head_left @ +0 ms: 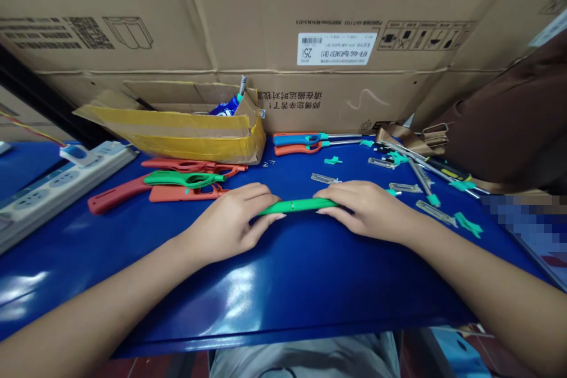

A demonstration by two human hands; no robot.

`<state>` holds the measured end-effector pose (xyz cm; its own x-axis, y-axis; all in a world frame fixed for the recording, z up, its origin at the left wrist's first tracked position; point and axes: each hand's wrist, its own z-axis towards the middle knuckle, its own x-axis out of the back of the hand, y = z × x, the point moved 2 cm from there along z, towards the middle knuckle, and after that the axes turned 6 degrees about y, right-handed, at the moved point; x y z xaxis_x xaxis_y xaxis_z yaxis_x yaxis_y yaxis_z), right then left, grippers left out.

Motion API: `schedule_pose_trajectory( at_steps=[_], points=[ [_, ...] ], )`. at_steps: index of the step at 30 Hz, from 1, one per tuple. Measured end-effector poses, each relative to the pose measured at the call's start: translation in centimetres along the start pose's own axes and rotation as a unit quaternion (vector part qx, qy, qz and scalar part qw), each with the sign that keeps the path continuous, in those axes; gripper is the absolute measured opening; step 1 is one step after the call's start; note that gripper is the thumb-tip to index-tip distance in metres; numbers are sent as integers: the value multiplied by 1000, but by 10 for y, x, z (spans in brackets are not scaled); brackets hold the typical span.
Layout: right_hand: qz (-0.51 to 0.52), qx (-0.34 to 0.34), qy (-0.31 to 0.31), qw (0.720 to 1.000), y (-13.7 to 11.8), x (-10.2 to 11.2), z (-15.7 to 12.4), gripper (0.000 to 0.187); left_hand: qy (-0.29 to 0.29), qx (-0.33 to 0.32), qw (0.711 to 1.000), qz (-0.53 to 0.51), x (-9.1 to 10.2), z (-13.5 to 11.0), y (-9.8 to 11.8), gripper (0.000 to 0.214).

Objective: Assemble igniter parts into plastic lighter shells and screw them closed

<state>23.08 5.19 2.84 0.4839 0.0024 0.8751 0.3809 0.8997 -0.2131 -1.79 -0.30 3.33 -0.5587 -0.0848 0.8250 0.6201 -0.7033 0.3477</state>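
A green lighter casing point(296, 207) is held level above the blue table, seen along its narrow edge. My left hand point(237, 215) pinches its left end between thumb and fingers. At the other end, my right hand point(365, 208) grips it the same way, hiding the tip. Beyond my left hand lie red casing pieces point(119, 194) and another green casing piece point(183, 178). Past my right hand are clear plastic parts point(436, 212), teal plastic bits point(468, 224) and metal rods point(419, 180).
A taped cardboard box point(195, 130) stands at the back left, beside a white power strip point(57, 183). Blue and orange long-necked lighters point(296, 143) lie at the back. A large carton point(248, 23) walls off the far edge. A screwdriver point(447, 170) lies at the right.
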Motion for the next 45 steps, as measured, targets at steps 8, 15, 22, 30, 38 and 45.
schedule_pose_trajectory(
  at_steps=[8,15,22,30,38,45],
  points=[
    [-59,-4,-16,998,-7,2,2,34,-37,257,933,-249,-7,4,2,30],
    [-34,50,-17,998,-12,-4,2,41,-53,323,867,-376,-18,5,7,43],
    [68,74,-10,995,-11,-9,-3,26,-81,30,991,-105,-12,-4,14,33],
    [67,-33,-96,993,-9,-3,5,26,-87,93,979,-159,-10,4,-4,28],
    [105,-94,-127,982,5,6,4,24,-68,250,928,-266,-16,3,-10,42],
    [81,-120,-140,979,11,12,7,33,-87,335,897,-276,-14,2,-16,58]
  ],
)
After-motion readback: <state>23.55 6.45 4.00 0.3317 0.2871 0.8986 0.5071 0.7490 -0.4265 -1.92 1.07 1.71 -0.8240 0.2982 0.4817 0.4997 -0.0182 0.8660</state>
